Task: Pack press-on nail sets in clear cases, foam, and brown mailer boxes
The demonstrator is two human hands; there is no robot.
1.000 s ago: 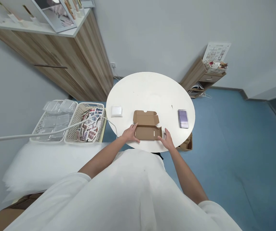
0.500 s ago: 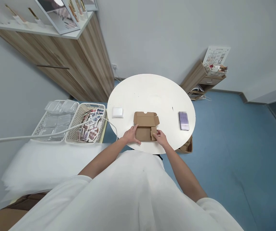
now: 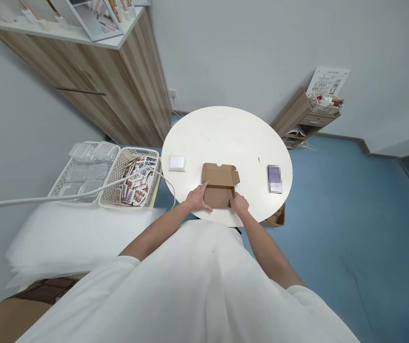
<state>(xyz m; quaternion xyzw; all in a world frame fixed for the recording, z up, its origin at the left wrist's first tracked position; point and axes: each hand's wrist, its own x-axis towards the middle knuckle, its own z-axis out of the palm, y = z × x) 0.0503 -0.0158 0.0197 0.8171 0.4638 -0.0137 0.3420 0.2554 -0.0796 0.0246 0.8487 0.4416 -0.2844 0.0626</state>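
A small brown cardboard box (image 3: 218,196) lies near the front edge of the round white table (image 3: 225,133), its lid flap (image 3: 220,175) folded back away from me. The tray part shows nothing inside. My left hand (image 3: 197,198) grips the box's left side, with the thumb toward the front corner and the fingers toward the lid hinge. At the right end wall, my right hand (image 3: 240,204) is closed around the cardboard, its fingertips partly hidden by the wall and flap.
A white packet (image 3: 177,163) lies on the table's left, a purple pack (image 3: 274,179) on its right. Left of the table stand a basket of printed packets (image 3: 136,183) and a basket of clear plastic boxes (image 3: 90,171). A white cable (image 3: 83,195) crosses above them.
The right end flap, folded over into the box before, now stands up along the end wall. My right hand has closed round that wall. The whole view has shifted slightly.
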